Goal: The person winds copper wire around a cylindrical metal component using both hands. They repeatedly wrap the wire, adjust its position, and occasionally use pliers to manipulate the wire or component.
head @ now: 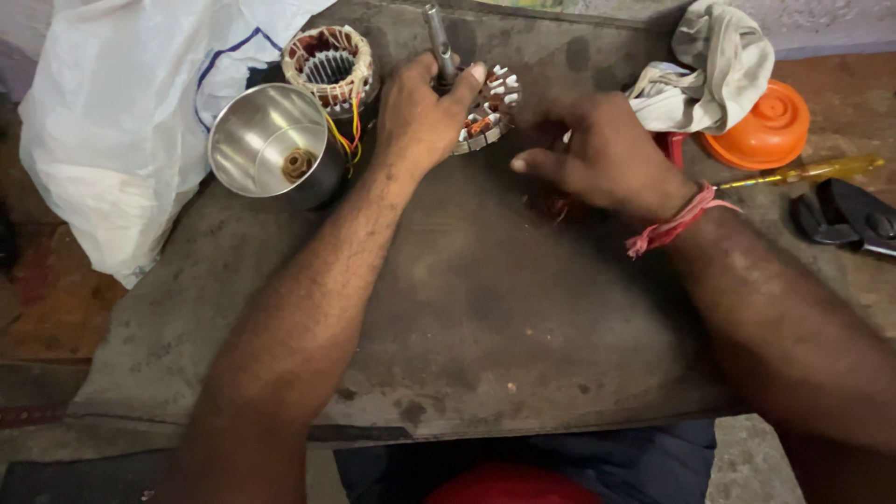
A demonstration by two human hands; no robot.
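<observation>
I see a silver steel cup (pixel 266 140), a white plastic bag (pixel 121 112) with a blue line, an orange lid (pixel 770 126), a yellow-handled screwdriver (pixel 821 171), a red wrist thread (pixel 677 224), and red and yellow wires (pixel 347 135).

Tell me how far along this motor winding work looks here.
Done: one wound coil ring with coloured wires stands aside by the steel cup. In hand: the left hand grips a second ring with white inserts by its metal shaft, while the right hand rests on the board beside it. Left: that ring's slots look only partly filled; the screwdriver and pliers lie unused.
</observation>
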